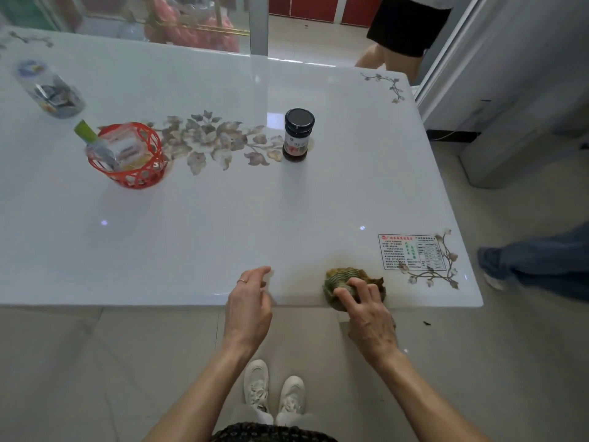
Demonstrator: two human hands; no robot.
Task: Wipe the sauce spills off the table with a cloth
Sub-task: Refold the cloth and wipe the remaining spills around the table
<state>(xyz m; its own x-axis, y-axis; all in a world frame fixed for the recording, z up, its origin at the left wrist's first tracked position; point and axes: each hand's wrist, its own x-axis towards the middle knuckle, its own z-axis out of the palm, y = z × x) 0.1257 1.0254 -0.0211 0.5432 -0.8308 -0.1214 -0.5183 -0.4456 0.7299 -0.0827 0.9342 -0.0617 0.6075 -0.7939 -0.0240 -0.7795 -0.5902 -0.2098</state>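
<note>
A crumpled green and brown cloth (342, 279) lies at the near edge of the glossy white table (223, 224), toward its right end. My right hand (366, 311) presses down on the cloth with spread, bent fingers. A faint yellowish smear shows on the tabletop just around the cloth. My left hand (250, 301) hovers at the table's near edge to the left of the cloth, fingers loosely curled and holding nothing. A dark sauce jar (298, 135) with a black lid stands upright near the middle of the table.
A red plastic basket (134, 173) with packets and a green-capped bottle stands at the left. A clear container (51, 90) lies at the far left. A printed sticker (411, 252) sits by the near right corner. Two people's legs stand right of the table.
</note>
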